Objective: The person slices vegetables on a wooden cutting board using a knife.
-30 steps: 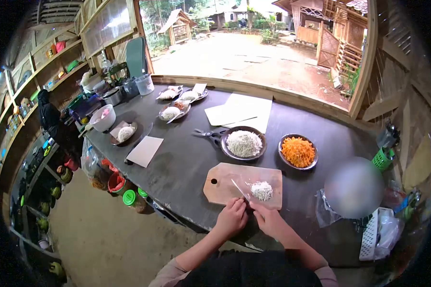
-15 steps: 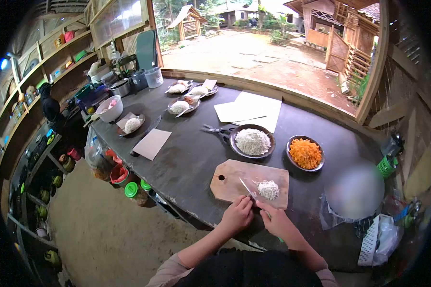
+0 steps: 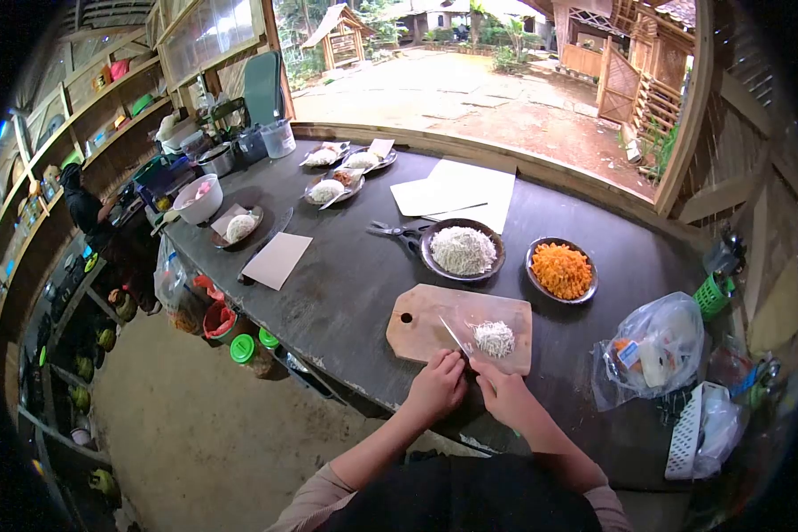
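My right hand [image 3: 504, 390] is wrapped round the handle of a knife [image 3: 455, 335], whose blade points up and left over the wooden cutting board [image 3: 417, 328]. My left hand [image 3: 438, 381] is closed at the board's front edge, close beside the knife; what its fingers hold is hidden. A small heap of white shreds [image 3: 494, 339] lies on the board, right of the blade. Behind the board stands a dark bowl heaped with white shreds [image 3: 463, 251]. To its right is a bowl of chopped orange pieces [image 3: 561, 271].
Black scissors [image 3: 397, 230] lie left of the bowl. Brown paper [image 3: 277, 261], white sheets [image 3: 479, 191] and plates of food [image 3: 325, 191] are farther back. A plastic bag [image 3: 652, 350] and white basket [image 3: 685, 434] stand right. Another person [image 3: 89, 213] stands far left.
The view has shifted slightly. Both hands stay near the board's front edge with the knife in my right hand. The person at far left now has an arm forward.
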Motion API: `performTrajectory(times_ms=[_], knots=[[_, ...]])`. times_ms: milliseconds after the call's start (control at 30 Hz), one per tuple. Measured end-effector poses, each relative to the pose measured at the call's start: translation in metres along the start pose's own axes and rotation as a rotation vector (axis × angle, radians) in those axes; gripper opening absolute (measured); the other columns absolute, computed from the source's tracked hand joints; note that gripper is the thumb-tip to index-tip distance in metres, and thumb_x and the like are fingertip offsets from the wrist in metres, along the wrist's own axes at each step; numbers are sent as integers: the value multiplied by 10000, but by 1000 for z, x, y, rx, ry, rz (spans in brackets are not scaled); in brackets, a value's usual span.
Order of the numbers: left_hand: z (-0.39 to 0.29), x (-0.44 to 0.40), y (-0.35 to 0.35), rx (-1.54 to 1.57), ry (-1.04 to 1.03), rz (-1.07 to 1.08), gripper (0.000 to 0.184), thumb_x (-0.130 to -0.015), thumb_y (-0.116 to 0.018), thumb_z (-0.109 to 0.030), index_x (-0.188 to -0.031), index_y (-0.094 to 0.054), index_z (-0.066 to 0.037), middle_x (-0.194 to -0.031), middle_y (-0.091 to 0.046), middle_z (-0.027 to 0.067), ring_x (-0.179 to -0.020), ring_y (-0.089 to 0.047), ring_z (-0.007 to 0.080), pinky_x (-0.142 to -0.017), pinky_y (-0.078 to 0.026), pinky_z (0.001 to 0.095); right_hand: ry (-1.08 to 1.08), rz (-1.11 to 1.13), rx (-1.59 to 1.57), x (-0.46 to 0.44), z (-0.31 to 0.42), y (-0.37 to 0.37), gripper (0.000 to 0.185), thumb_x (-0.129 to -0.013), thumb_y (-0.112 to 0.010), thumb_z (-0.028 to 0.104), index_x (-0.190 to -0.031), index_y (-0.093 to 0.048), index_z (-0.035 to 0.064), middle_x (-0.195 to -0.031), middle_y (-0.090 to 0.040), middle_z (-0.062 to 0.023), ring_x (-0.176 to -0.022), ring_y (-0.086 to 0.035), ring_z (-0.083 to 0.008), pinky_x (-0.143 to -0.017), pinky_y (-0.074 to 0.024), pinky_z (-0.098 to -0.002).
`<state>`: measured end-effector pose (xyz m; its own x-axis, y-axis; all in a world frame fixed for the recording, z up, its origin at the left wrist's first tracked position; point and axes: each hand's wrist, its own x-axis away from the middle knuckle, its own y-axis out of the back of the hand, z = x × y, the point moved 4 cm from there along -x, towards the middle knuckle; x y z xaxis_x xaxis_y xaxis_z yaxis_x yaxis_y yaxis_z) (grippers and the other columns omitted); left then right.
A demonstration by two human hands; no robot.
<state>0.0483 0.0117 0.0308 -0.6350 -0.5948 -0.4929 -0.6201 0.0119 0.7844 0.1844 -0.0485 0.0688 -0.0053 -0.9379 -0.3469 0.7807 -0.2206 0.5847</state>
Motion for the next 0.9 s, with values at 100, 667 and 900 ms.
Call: performTrajectory(times_ms=[100, 667, 900], knots=[[-1, -2, -1, -50, -23, -21, 342, -794, -632, -136, -1081, -606, 49, -1174, -595, 182, -1142, -515, 348, -985, -446, 399, -39, 31, 13, 1, -2, 3, 285, -921, -558, 79, -1200, -607, 52, -917, -649, -268, -828, -654, -420, -720, -534, -444], [2, 2, -3, 15, 32, -3, 393, -776, -665, -128, -1121, -579, 38, -1208, -570, 178, -1201, -494, 354, -1007, -441, 419, -10, 50, -35, 4, -4, 3, 295, -927, -553, 99, -1216, -599, 62, -946, -644, -274, -862, -648, -419, -744, -542, -461], [3, 2, -1, 11, 35, 8, 395, -775, -666, -127, -1123, -583, 42, -1206, -574, 183, -1195, -499, 362, -1009, -441, 419, 50, -18, -24, 3, -1, -1, 307, -925, -555, 90, -1230, -593, 72, -896, -638, -280, -828, -645, -426, -696, -529, -478]])
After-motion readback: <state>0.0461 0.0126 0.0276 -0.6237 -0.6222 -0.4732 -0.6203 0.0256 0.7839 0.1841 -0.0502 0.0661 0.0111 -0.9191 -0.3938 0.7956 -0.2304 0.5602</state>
